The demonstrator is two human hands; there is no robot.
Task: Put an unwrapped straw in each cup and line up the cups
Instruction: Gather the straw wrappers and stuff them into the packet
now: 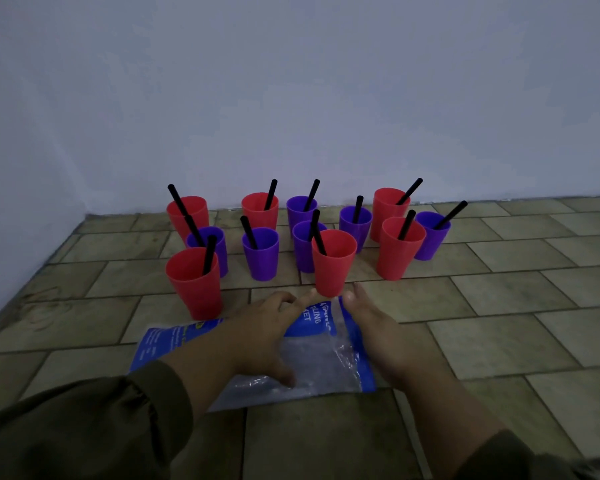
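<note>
Fingers [359,296] straight on left hand [264,327] and right hand [374,330], flanking red cup [333,268], bag [319,362] print partly hidden

Matt plastic cups [334,263]; glossy plastic bag [312,362]; tiled floor [499,306].

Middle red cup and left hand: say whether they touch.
Cannot tell: head view shows the left hand fingertip at the red cup base, contact unclear.

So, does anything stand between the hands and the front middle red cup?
Nothing visible does. The open left hand and right hand flank the base of the cup; the bag lies under them, not between.
</note>
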